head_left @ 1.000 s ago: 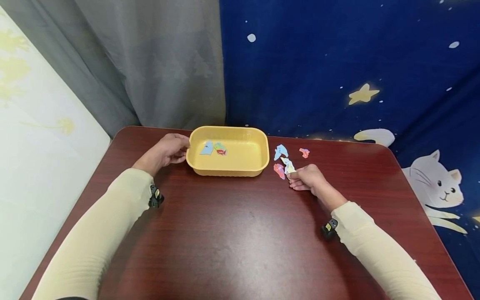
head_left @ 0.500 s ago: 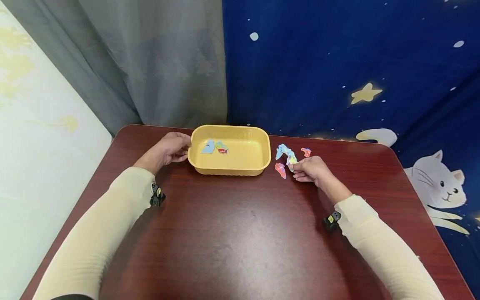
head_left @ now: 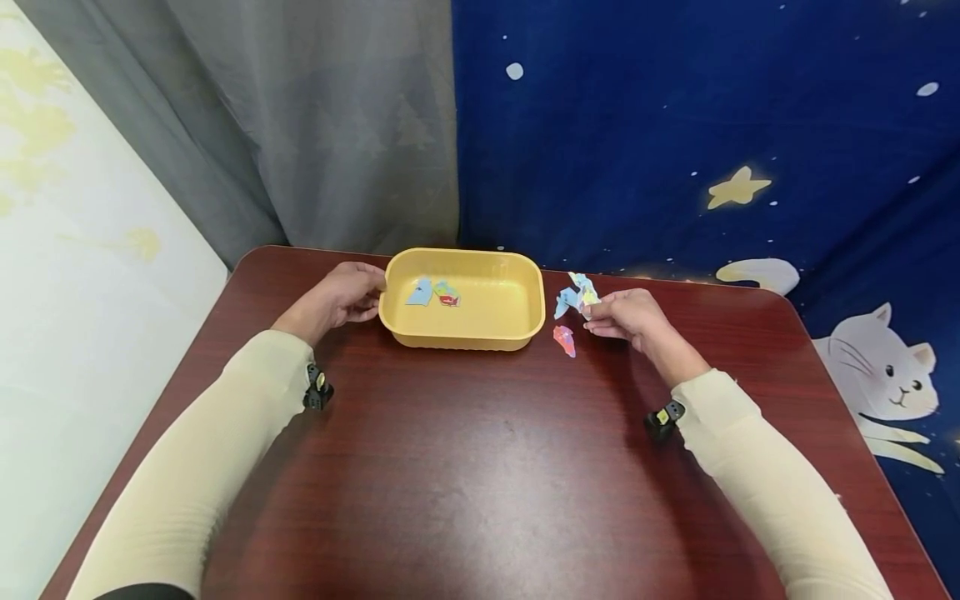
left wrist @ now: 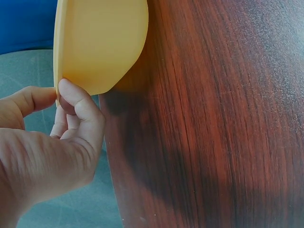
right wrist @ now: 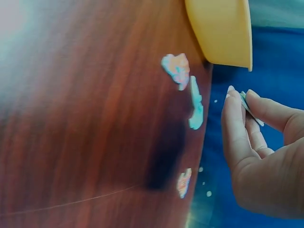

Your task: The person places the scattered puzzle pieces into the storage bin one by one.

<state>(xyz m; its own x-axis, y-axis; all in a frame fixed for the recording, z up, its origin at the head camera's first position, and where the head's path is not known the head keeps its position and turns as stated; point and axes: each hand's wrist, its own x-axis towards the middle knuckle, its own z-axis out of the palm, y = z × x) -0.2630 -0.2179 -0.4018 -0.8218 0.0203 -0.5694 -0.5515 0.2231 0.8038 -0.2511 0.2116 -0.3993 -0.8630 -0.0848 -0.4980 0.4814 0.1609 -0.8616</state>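
Note:
My left hand (head_left: 348, 293) pinches the left rim of a shallow yellow plastic basin (head_left: 468, 340) between thumb and fingers. Inside the basin lie a light-blue paper scrap (head_left: 421, 292) and a green-and-red one (head_left: 447, 294). Right of the basin, my right hand (head_left: 630, 317) pinches a ragged blue, white and yellow paper scrap (head_left: 586, 287), seen nearly edge-on in the right wrist view and raised off the tabletop. On the table below it rest a light-blue scrap (right wrist: 195, 105) and a pinkish-red scrap (head_left: 565, 340). Another red scrap (right wrist: 184, 183) is hidden behind the hand in the head view.
The dark red wooden table (head_left: 450, 467) has rounded back corners. Behind it hang a grey curtain (head_left: 360, 125) and a blue starry one (head_left: 600, 125). A white panel (head_left: 90, 317) stands along the left side.
My right hand has lifted the paper scrap and moved it up towards the table's back edge, away from the red scrap. The left hand keeps its hold on the basin rim.

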